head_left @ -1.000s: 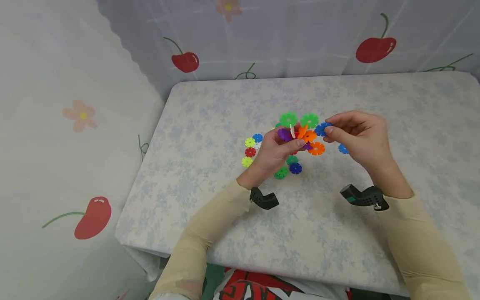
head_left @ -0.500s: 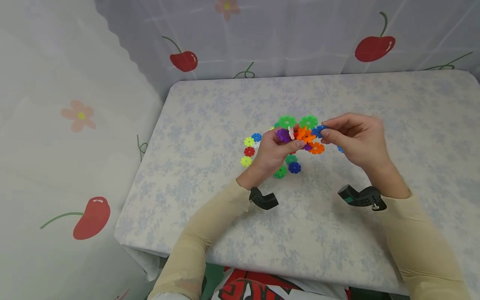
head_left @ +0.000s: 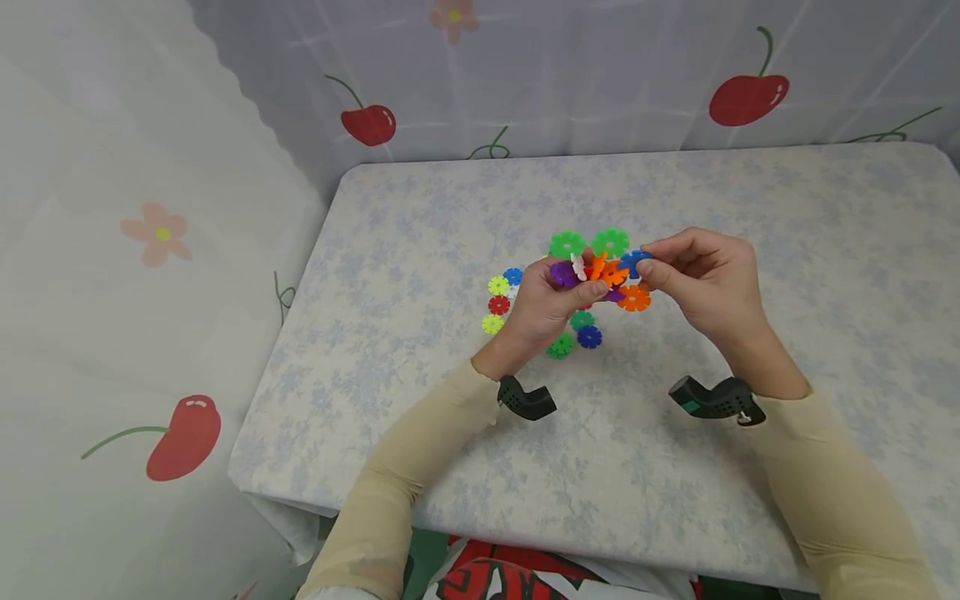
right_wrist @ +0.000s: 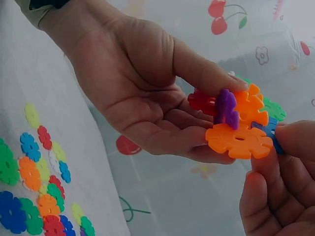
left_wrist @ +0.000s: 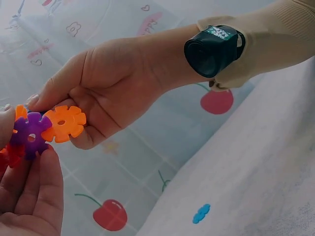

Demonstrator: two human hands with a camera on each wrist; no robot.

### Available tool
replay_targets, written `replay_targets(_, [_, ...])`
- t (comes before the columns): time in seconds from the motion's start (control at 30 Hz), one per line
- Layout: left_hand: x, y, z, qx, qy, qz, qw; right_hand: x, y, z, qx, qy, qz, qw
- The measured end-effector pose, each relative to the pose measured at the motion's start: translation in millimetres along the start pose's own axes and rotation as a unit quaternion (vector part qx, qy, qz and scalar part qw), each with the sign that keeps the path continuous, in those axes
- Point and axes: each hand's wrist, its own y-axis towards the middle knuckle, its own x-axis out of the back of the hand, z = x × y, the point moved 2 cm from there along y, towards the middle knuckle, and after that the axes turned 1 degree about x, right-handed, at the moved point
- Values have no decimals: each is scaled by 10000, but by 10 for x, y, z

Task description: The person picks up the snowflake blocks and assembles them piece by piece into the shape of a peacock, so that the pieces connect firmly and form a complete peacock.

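My left hand grips a cluster of interlocking plastic snowflake discs above the table, its thumb over the front. Two light green discs stand up at the back of the cluster, with purple, white, red and orange ones below. My right hand pinches a blue snowflake disc between thumb and fingers at the cluster's right side. In the right wrist view the blue disc meets the cluster beside an orange disc; whether their slots interlock is hidden. A purple disc faces the left wrist view.
Several loose snowflake discs, among them a red disc and a dark blue disc, lie on the cloth-covered table beneath and left of the hands. Apart from them lies a blue disc. A curtain hangs behind the table.
My right hand has moved a little left, bringing the blue disc from beside the cluster up against its orange part. The hand now hides the lone blue disc on the table in the head view.
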Motion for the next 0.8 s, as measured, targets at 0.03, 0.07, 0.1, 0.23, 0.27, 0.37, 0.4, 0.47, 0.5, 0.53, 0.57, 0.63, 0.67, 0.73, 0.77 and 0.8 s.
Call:
replay_targets(0.03, [-5,1,-1,-21,-18,34,10000,-1,-1,4,-23,-111,-30,9999])
replay_targets(0.07, [-9,1,0,-28,-48,47,10000,-2,0,8,-52,-231,-56,9997])
replay_targets(0.1, [-12,1,2,-45,-79,79,9999,-4,0,12,-92,-393,-83,9992])
replay_targets(0.23, [-7,-9,10,-69,-98,87,9999,-13,1,27,-265,-985,-120,9947])
replay_targets(0.27, [-5,-13,10,-90,-53,80,9999,-16,2,29,-311,-1120,-125,9931])
replay_targets(0.37, [1,-22,13,-153,273,48,9995,-21,-8,34,-440,-1437,-174,9885])
replay_targets(0.4, [1,-26,14,-168,415,30,9990,-21,-12,34,-480,-1501,-204,9873])
replay_targets(0.47, [6,-32,15,-163,641,-28,9978,-21,-8,37,-558,-1599,-243,9853])
replay_targets(0.5, [8,-35,16,-157,737,-51,9971,-18,-7,38,-597,-1618,-257,9847])
replay_targets(0.53, [8,-37,18,-148,801,-67,9967,-16,-6,38,-628,-1625,-266,9844])
replay_targets(0.57, [8,-39,19,-135,848,-90,9963,-13,-4,39,-651,-1622,-268,9842])
replay_targets(0.63, [7,-36,19,-117,818,-114,9965,-7,0,41,-670,-1596,-240,9846])
replay_targets(0.67, [6,-35,19,-93,759,-119,9970,-3,2,42,-683,-1567,-223,9850])
replay_targets(0.73, [2,-31,17,-15,570,-108,9983,5,7,44,-688,-1537,-178,9856])
replay_targets(0.77, [1,-28,14,45,408,-115,9991,11,9,45,-694,-1534,-162,9856])
replay_targets(0.8, [0,-24,11,108,238,-120,9996,19,10,47,-709,-1534,-150,9855])
